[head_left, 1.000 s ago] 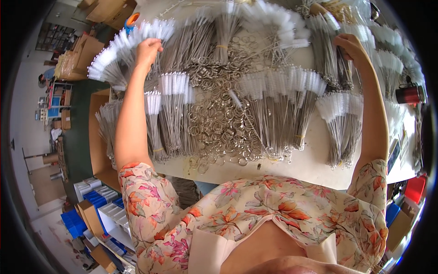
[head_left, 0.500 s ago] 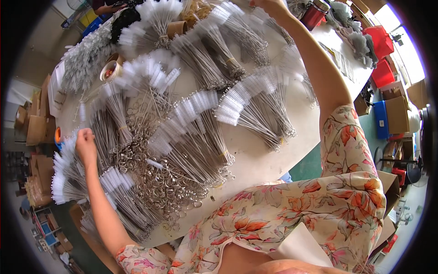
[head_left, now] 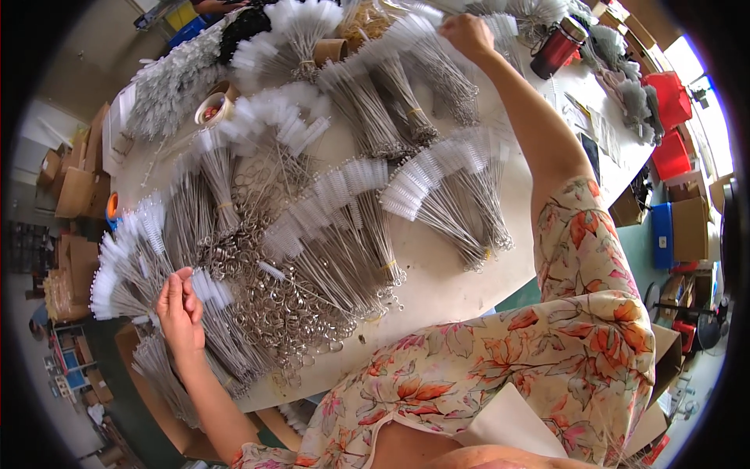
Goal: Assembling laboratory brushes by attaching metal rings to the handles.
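Looking down at the white table [head_left: 437, 273], I see my left hand [head_left: 180, 309] at its near left edge, fingers curled around the wire stems of a bundle of white-tipped brushes [head_left: 207, 285] whose bristle heads poke out just past my fingertips. That bundle lies on the table's left side, touching the heap of loose metal rings [head_left: 273, 305] beside it. My right hand [head_left: 466, 33] is stretched to the far side of the table, closed on the white bristle end of another brush bundle [head_left: 426, 55]; I cannot tell how tight that hold is.

For containers: a small round cup [head_left: 212, 109] sits on the far left part of the table with something reddish inside, too small to make out. A brown cardboard tube [head_left: 330, 51] stands farther along the far edge among fanned brushes. A dark red flask [head_left: 556, 48] stands at the table's far right corner.

Off the table, red bins [head_left: 670, 102] sit beyond its right end, with a blue crate [head_left: 662, 234] and a brown cardboard box [head_left: 691, 227] lower on that same side. Stacked brown cartons [head_left: 74, 187] crowd the floor past the table's left end. Flat papers [head_left: 594, 125] lie on the table's right end, their print unreadable
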A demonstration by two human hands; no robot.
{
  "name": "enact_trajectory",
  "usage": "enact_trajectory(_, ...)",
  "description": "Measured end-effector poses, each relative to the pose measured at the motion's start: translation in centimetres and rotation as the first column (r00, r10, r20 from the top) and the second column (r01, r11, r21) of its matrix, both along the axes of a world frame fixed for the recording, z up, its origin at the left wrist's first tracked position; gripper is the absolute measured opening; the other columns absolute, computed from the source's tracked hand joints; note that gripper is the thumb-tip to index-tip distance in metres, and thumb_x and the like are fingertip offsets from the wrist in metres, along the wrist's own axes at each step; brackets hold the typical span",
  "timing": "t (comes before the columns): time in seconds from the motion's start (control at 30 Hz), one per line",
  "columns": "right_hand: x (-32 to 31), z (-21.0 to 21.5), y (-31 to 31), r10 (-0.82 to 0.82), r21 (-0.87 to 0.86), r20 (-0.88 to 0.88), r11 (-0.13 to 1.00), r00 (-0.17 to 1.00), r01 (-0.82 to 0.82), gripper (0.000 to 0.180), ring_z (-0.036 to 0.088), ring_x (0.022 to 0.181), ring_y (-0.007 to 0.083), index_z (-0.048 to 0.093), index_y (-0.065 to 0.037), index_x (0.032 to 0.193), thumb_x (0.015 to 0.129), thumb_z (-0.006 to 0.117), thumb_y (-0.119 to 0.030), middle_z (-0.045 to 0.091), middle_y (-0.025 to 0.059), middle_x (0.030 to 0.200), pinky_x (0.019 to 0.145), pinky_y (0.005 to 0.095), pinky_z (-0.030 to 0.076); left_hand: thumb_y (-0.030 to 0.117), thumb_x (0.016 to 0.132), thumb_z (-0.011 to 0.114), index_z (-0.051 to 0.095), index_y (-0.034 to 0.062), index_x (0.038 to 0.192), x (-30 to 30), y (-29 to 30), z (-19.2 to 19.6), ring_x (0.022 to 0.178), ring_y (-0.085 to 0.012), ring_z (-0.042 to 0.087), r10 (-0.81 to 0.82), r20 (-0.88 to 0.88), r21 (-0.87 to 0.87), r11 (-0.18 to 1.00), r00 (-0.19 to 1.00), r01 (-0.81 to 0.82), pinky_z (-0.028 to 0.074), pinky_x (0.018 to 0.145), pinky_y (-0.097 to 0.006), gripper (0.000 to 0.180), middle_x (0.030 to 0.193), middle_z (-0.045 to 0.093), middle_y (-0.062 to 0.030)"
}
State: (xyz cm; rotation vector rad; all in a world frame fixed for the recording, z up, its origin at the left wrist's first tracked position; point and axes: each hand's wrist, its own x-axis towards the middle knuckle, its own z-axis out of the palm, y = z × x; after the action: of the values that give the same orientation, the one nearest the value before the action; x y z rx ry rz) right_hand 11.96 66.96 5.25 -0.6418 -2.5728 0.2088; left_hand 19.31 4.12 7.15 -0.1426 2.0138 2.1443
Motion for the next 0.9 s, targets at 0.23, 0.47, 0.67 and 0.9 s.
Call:
enact_trajectory(0.23, 6.7, 10.5, -15.3, 0.307, -0.463, -0.638, 0.580, 0.706, -0.670, 0.030, 0.055, 0.068, 0.0109, 0.059, -0.001, 0.072, 0.089, 0.049, -0.024, 0.058, 0.0045, 0.067, 0.063, 0.0288, 0.046, 0.019, 0.092, 0.048, 0.061, -0.0030, 0.097, 4.4, 5.8, 2.2, 0.050, -0.0009, 0.028, -0.132, -0.185, 0.030, 0.990, 0.974, 0.140, 0.020, 0.041, -0.017, 0.026, 0.065, 0.044, 0.0038)
enact_trajectory(0.47, 14.7, 5.5, -32.4, 0.375, -0.710, -0.703, -0.321, 0.605, -0.626, 0.025, 0.055, 0.069, 0.0148, 0.053, -0.002, 0.101, 0.094, 0.045, -0.025, 0.055, 0.0017, 0.083, 0.066, 0.0304, 0.051, 0.000, 0.086, 0.052, 0.056, -0.0015, 0.106, 7.9, 16.0, 1.0, 0.058, -0.0060, 0.054, -0.224, -0.503, 0.023, 0.962, 0.835, 0.272, 0.044, 0.048, -0.020, 0.020, 0.069, 0.056, -0.0028)
enact_trajectory(0.67, 18.6, 1.6, -33.8, 0.466, -0.674, -0.664, -0.035, 0.585, -0.738, 0.038, 0.053, 0.096, 0.0162, 0.057, -0.003, 0.113, 0.089, 0.054, -0.032, 0.055, 0.0058, 0.104, 0.089, 0.0307, 0.039, 0.003, 0.085, 0.055, 0.055, 0.0017, 0.094, 9.0, 13.5, -2.5, 0.070, -0.0129, 0.057, 0.131, -0.840, 0.110, 0.991, 0.526, -0.072, 0.049, 0.065, -0.025, 0.008, 0.081, 0.057, -0.0073)
enact_trajectory(0.9, 21.8, -1.9, -37.6, 0.046, -0.580, -0.484, -0.765, 0.874, -0.281, 0.021, 0.054, 0.071, 0.0119, 0.054, -0.001, 0.098, 0.093, 0.047, -0.021, 0.059, 0.0038, 0.081, 0.066, 0.0248, 0.048, 0.004, 0.077, 0.062, 0.059, 0.0041, 0.103, 14.9, 11.7, -5.6, 0.090, -0.0246, 0.055, -0.374, -0.845, -0.417, 0.908, 0.382, -0.033, 0.048, 0.078, -0.033, 0.026, 0.107, 0.051, -0.0113)
